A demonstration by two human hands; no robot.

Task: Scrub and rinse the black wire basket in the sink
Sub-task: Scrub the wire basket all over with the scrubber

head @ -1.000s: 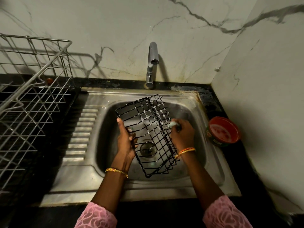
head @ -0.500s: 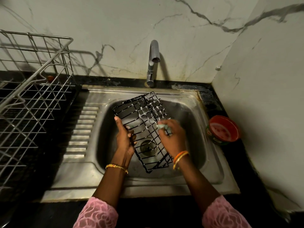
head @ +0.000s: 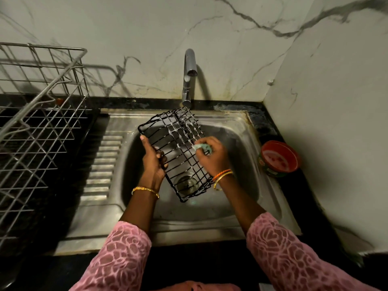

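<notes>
- The scrubbing step is judged to be in hand: the black wire basket [head: 174,152] is held tilted over the sink [head: 235,208].
- Its left edge is clamped by the left hand [head: 153,159] fingers.
- A pale scrub pad [head: 202,147] is pinched in the right hand [head: 212,156] fingers against soapy wires.
- The unsoaped wires nearer the wrists are likely to be scrubbed next; the tap [head: 189,76], beyond the fingertips, appears off.

— What can't you make out?
— The scrub pad [head: 202,147] is mostly buried in the right hand [head: 214,158], which is blurred. The basket [head: 176,152] covers part of the drain [head: 187,184].
— And the edges?
— The dish rack [head: 35,131] runs off the left edge. The print on the red bowl [head: 279,159] is too small to read.
</notes>
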